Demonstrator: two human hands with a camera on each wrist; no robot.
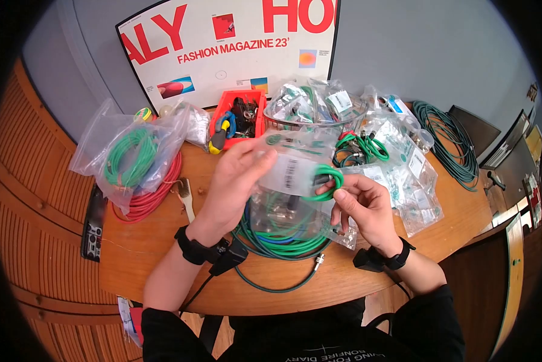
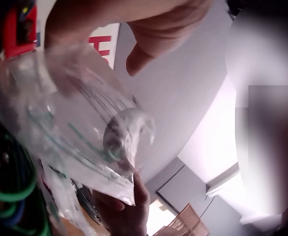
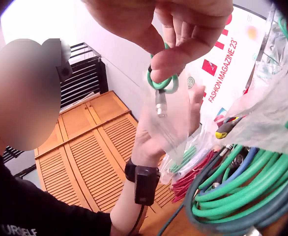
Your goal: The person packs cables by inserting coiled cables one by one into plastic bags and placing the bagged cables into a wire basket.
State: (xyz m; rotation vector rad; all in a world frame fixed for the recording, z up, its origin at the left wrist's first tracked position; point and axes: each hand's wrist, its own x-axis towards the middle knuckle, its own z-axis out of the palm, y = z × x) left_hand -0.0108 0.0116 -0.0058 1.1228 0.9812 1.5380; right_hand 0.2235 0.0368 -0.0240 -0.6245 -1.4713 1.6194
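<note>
My left hand (image 1: 240, 175) holds up a clear plastic bag (image 1: 292, 163) with a barcode label, pinching its upper left edge above the table. My right hand (image 1: 358, 205) pinches a small coiled green cable (image 1: 326, 184) at the bag's right edge. In the right wrist view the green cable (image 3: 161, 83) hangs from my fingers (image 3: 183, 54) with a metal connector (image 3: 160, 108) pointing down. The left wrist view shows the clear bag (image 2: 85, 137) close up, with my thumb (image 2: 144, 54) above it. Beneath both hands lies a larger coil of green cable (image 1: 283, 241).
A bag of green cable (image 1: 129, 154) lies on red cable (image 1: 156, 193) at left. A red bin (image 1: 237, 117) of tools, a wire basket (image 1: 316, 105) of bagged cables, more bagged cables (image 1: 403, 175) and a dark green coil (image 1: 452, 142) stand behind and right. A poster (image 1: 228, 42) leans on the wall.
</note>
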